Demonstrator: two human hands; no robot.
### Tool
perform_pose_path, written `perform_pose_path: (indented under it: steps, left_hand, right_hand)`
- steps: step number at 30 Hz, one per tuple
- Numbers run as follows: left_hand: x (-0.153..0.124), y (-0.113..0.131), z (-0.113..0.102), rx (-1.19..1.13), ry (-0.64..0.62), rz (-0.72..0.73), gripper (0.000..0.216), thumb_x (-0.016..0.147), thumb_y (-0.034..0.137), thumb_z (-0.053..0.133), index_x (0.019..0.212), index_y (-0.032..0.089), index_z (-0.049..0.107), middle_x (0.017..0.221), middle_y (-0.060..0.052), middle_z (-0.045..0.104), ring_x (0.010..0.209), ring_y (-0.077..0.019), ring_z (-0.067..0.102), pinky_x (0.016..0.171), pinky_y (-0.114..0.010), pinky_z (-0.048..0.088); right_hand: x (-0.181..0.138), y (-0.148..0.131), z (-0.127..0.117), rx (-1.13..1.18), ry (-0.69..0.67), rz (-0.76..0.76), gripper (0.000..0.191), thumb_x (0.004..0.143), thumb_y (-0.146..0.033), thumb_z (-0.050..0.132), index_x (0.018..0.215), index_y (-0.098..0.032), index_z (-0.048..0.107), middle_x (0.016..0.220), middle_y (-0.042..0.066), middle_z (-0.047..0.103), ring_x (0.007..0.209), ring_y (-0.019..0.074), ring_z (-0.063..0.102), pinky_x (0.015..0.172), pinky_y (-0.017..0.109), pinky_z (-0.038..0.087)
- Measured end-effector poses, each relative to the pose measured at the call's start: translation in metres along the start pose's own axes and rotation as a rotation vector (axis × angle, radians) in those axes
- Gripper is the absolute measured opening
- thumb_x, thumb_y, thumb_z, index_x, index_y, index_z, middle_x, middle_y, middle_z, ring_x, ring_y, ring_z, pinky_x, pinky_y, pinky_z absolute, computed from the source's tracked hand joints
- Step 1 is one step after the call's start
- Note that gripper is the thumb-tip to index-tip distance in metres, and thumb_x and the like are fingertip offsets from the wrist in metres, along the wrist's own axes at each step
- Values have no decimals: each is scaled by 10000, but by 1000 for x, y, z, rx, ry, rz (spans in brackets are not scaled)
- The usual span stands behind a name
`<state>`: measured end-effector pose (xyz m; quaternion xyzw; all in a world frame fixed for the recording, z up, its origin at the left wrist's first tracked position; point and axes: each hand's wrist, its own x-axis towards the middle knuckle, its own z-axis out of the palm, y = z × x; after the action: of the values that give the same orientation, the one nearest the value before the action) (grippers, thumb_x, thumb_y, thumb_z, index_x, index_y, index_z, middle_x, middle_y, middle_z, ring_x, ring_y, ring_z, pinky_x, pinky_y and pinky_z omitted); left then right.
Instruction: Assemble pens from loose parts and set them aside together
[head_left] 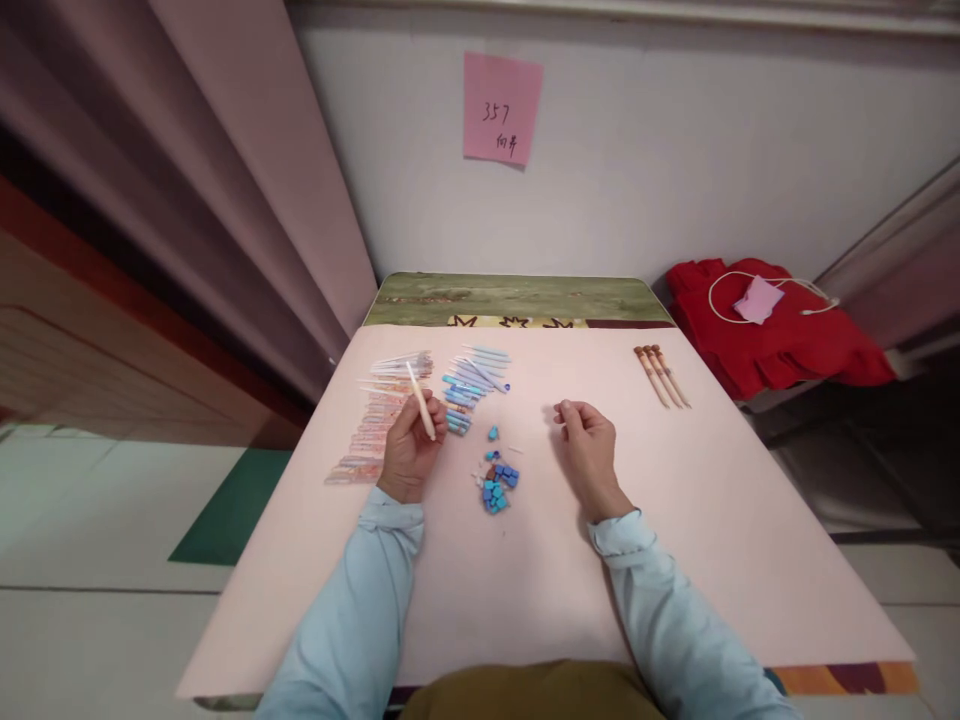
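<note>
**Inspector:** Report hand status.

**Operator:** The left hand is closed around a pale barrel and grips its lower end between thumb and fingers. The barrel stands tilted, with its upper end pointing away from the person, above the pink barrels. The right hand rests on the pink sheet with its fingers curled in and the tips of thumb and forefinger together. Whether those tips pinch a small part cannot be determined, because anything there is too small to resolve.

**Inspector:** Where is the surrounding stock?

**Operator:** The blue barrels lie just beside the pink barrels, on their right. A heap of blue caps lies between the two hands, and one stray cap sits just beyond it. Three brown pens lie well apart from the rest, toward the far right of the sheet.

**Inspector:** What are the hazards from this position?

**Operator:** There are three, all given as judgement.
1. The pale barrel is held at one end only. A slack grip would likely let it pivot and drop among the pink barrels, where its colour would make it hard to find.
2. The left hand sits close against both barrel stacks. A sideways sweep of the wrist could push the rows out of line or mix the two colours.
3. The blue caps are small, loose and unconfined. A sleeve dragged across the heap could scatter them over the smooth sheet toward an edge.
</note>
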<state>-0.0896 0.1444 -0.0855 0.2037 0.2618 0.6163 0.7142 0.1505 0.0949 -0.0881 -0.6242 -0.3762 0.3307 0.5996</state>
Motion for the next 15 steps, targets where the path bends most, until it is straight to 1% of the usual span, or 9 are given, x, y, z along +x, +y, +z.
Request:
perform_pose_path:
  steps: [3,6,8,11,13,15]
  left_hand:
    - [-1,-1,1,44,-41,-38,205,777,330,740,856,161,654,695,11,494,573,-61,467,444,-148,398]
    - [-5,-5,4,109,-78,-79,210,765,326,739,844,150,657,693,4,506,525,-51,437,398,-144,351]
    - [-8,-5,6,150,-75,-104,217,755,329,742,838,146,658,684,2,522,502,-48,432,378,-142,329]
    - [-12,-4,8,193,-59,-146,242,741,345,746,841,142,661,656,4,538,479,-48,437,365,-143,321]
    - [-14,-4,9,210,-62,-165,259,735,354,750,851,140,662,639,7,547,472,-51,450,367,-142,329]
    - [-16,-4,10,225,-81,-179,274,736,356,755,874,138,664,635,6,560,475,-56,471,372,-141,342]
  right_hand:
    - [-1,5,0,-29,-37,-16,291,803,-466,663,809,-176,696,668,-3,634,542,119,474,531,242,394]
    - [-7,5,3,-106,-150,-67,235,799,-423,672,814,-191,708,620,-17,607,535,123,468,527,243,385]
    - [-11,4,4,-210,-254,-135,197,811,-393,662,801,-204,720,647,-5,630,539,129,479,534,251,387]
    - [-15,3,5,-417,-389,-280,114,811,-325,671,799,-235,741,770,18,686,606,142,552,600,267,421]
    - [-17,3,5,-546,-431,-338,80,813,-300,681,816,-253,746,810,20,697,651,152,592,636,274,430]
    - [-17,3,5,-643,-456,-354,75,821,-290,685,856,-262,745,832,21,702,678,158,614,650,279,430]
